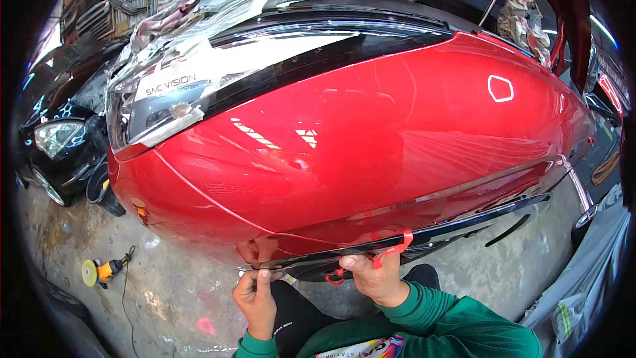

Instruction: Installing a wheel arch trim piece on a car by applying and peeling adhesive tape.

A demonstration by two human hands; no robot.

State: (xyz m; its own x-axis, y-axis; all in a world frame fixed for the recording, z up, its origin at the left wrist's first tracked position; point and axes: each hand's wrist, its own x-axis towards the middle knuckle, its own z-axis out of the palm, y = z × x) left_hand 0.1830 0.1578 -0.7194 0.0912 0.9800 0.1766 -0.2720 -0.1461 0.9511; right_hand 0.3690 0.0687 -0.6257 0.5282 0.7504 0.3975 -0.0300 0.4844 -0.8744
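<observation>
A glossy red car body panel (311,132) fills the middle of the view. Along its lower wheel-arch edge runs a thin black trim strip (358,250). My left hand (255,299) pinches the strip's left end, thumb on top and fingers curled. Farther right, my right hand (376,282) grips the same edge, its thumb laid on the strip and its other fingers mostly hidden behind. A narrow red ribbon (396,247), like a tape backing, loops over the strip beside my right hand. A small red curl hangs left of that thumb.
Crumpled newspaper masking (265,3) covers the car's top. A yellow polisher (105,269) with a trailing cord lies on the concrete floor at left. Behind it stand a black bucket (103,192) and a black car (59,129). Grey sheeting (589,272) drapes at right.
</observation>
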